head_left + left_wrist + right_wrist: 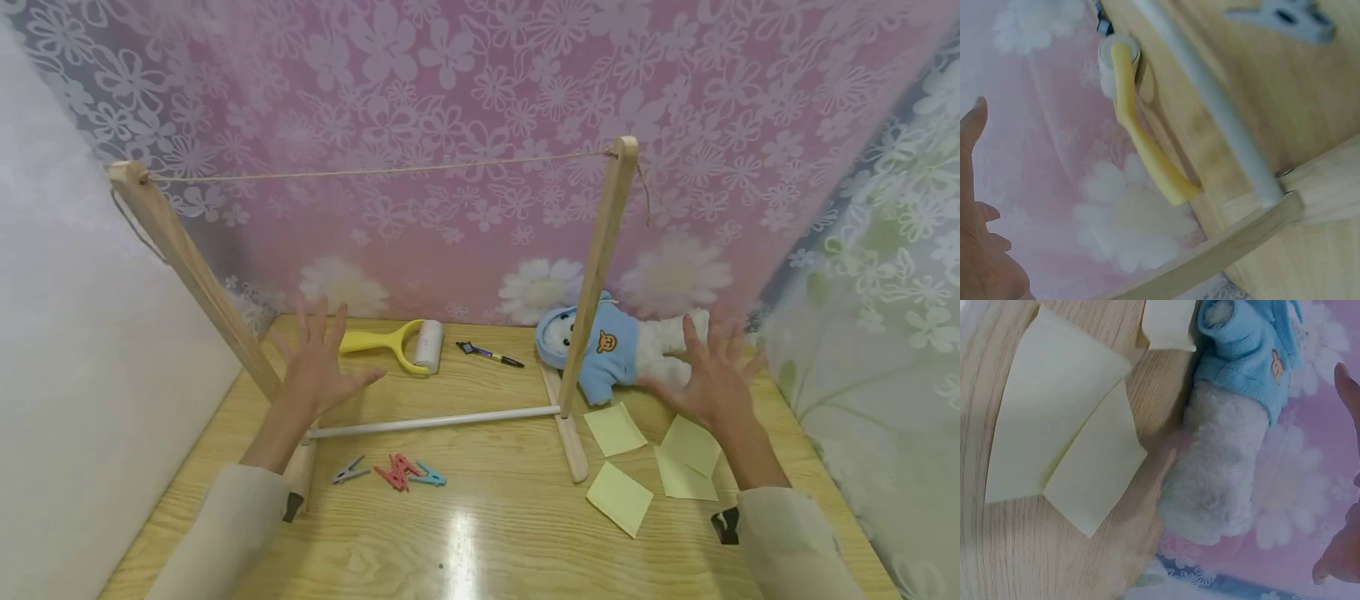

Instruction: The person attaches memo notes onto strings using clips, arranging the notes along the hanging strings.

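Observation:
My left hand (317, 371) is raised with fingers spread, holding nothing, beside the left post of a wooden stand (600, 267). Nearest to it lies a lint roller (375, 340) with a yellow handle, also seen in the left wrist view. On the right, my other hand (712, 379) is likewise spread and bare, above the legs of a white plush toy (617, 346) in a blue hoodie. Below that hand are yellow sticky notes (621, 498), two of them overlapping. In both wrist views only part of each hand shows at the edge.
A string (390, 172) joins the tops of the posts, and a white rod (442, 422) links them low down. Grey, red and blue clothespins (397, 472) lie in front. A pen (491, 356) is behind the rod. Patterned curtains (450, 100) stand around the table.

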{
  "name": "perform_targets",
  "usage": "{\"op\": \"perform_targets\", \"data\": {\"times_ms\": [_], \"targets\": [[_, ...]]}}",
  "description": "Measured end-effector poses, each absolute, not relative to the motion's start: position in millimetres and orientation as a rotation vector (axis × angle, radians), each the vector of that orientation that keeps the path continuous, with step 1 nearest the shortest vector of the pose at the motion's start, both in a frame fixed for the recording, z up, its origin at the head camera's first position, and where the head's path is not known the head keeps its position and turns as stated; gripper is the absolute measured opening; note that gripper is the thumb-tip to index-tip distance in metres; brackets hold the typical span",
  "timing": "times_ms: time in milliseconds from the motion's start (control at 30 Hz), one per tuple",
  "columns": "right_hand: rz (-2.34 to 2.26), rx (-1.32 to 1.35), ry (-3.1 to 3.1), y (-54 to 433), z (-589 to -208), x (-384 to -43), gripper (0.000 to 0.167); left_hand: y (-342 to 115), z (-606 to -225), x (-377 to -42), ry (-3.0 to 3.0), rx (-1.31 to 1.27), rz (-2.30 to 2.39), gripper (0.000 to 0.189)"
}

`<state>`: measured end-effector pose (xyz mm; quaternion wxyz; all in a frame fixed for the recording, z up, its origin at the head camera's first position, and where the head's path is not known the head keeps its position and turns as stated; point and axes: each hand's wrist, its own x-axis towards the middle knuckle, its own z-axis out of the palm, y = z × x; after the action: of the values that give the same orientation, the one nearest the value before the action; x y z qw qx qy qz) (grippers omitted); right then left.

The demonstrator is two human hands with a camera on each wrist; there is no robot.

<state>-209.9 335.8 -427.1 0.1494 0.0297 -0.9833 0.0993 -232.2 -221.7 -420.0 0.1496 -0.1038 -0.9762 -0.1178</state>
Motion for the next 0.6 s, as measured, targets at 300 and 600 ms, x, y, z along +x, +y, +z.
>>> {"op": "perform_targets", "data": {"times_ms": [300,600], "targets": [[0.610,0.240,-2.842,319.8,-431.6,-195.7,0.106,-209.8,-441.3,-206.7,-2.851,-0.544,-0.507,0.107],[0.843,0.163,-3.021,303.0,-450.0,-182.0,0.095,-186.9,-471.0,-182.8,-2.811,-0.833,-0.643,0.097]]}}
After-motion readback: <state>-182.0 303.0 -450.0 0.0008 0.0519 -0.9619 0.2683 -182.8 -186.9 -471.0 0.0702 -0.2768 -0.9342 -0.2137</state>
